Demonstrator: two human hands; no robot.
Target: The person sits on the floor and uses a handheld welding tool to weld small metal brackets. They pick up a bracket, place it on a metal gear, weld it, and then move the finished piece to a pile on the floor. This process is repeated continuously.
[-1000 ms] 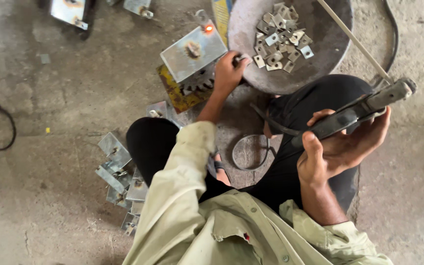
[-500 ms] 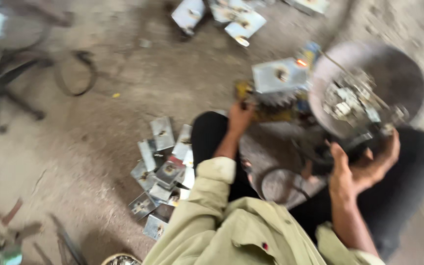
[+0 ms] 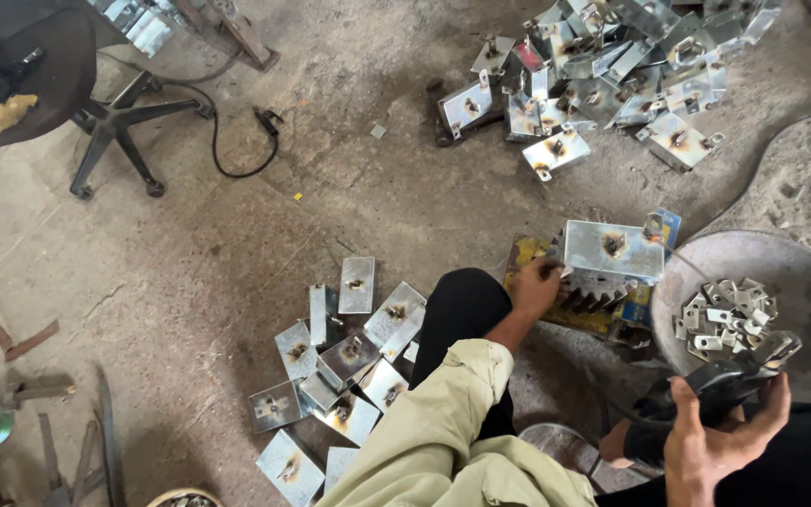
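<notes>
Your left hand (image 3: 535, 286) pinches the plate (image 3: 612, 250) on the jig (image 3: 603, 305); your right hand (image 3: 720, 441) grips the tool (image 3: 734, 376) beside the bowl (image 3: 800, 258).

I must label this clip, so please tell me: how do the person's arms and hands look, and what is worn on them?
Both hands are bare: no gloves, rings or watch show. The left hand comes out of a long, loose khaki sleeve whose cuff sits partway up the forearm. The right hand has a bare wrist; no sleeve shows at the frame edge.
</notes>
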